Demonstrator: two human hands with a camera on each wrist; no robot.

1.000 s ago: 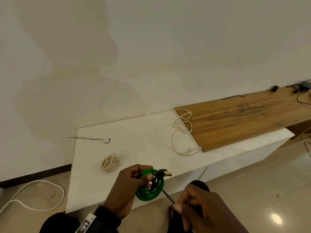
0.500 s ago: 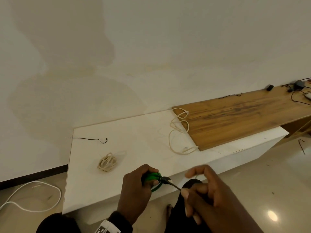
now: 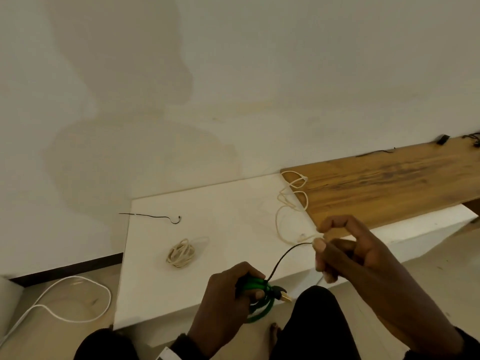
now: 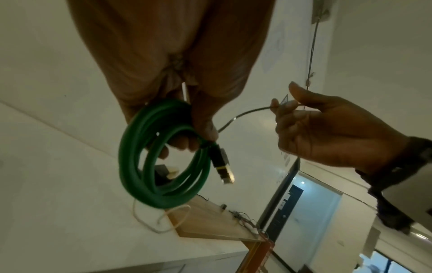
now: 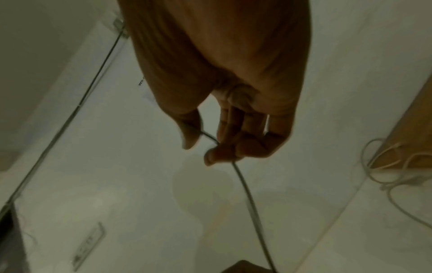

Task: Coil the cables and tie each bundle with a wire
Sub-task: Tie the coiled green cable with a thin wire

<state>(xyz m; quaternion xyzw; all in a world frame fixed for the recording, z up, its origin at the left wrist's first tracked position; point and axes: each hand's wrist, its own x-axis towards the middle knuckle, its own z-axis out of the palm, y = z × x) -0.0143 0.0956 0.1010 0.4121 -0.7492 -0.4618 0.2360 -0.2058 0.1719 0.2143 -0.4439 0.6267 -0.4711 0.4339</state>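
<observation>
My left hand (image 3: 241, 289) grips a coiled green cable (image 3: 262, 307) (image 4: 161, 157) in front of the white table's near edge; its black and gold plug (image 4: 222, 166) hangs free. A thin dark tie wire (image 3: 283, 258) (image 4: 243, 114) (image 5: 247, 199) runs up from the coil to my right hand (image 3: 335, 245), which pinches its end between thumb and fingers, raised up and to the right of the coil. On the table lie a tied cream cable bundle (image 3: 181, 253), a loose cream cable (image 3: 291, 203) and another dark tie wire (image 3: 155, 217).
The white table (image 3: 228, 224) meets a wooden board (image 3: 389, 188) on its right. A white cable (image 3: 70, 300) lies on the floor to the left. My knees in dark trousers sit under the hands. Small dark items (image 3: 442, 139) lie at the board's far end.
My right hand has risen and moved right, drawing the tie wire up from the coil into an arc. The left hand has turned the green coil so that it hangs below the fingers.
</observation>
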